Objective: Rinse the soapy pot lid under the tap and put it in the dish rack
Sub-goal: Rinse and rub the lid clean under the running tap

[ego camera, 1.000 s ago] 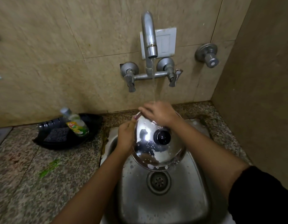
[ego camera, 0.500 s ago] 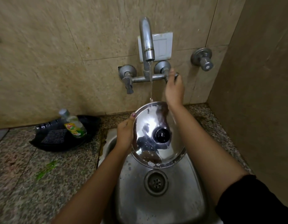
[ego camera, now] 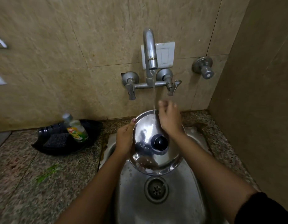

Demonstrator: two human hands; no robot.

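Note:
A round steel pot lid (ego camera: 145, 152) with a black knob (ego camera: 160, 141) is held tilted over the steel sink (ego camera: 185, 199). My left hand (ego camera: 124, 139) grips the lid's left rim, thumb on the upper edge. My right hand (ego camera: 170, 119) lies with spread fingers on the lid's upper right part, beside the water stream. A thin stream runs from the tap (ego camera: 150, 52) onto the lid's top edge. Some foam sits on the lid's lower rim. No dish rack is in view.
Two tap handles (ego camera: 172, 88) stick out of the tiled wall, and a separate valve (ego camera: 204, 70) is to the right. A black tray (ego camera: 59, 141) with a dish-soap bottle (ego camera: 76, 128) and scrubber rests on the granite counter at left. A wall closes the right side.
My right hand left the right tap handle and came back down onto the lid. The stream is thinner than a second ago. The view shifted downward.

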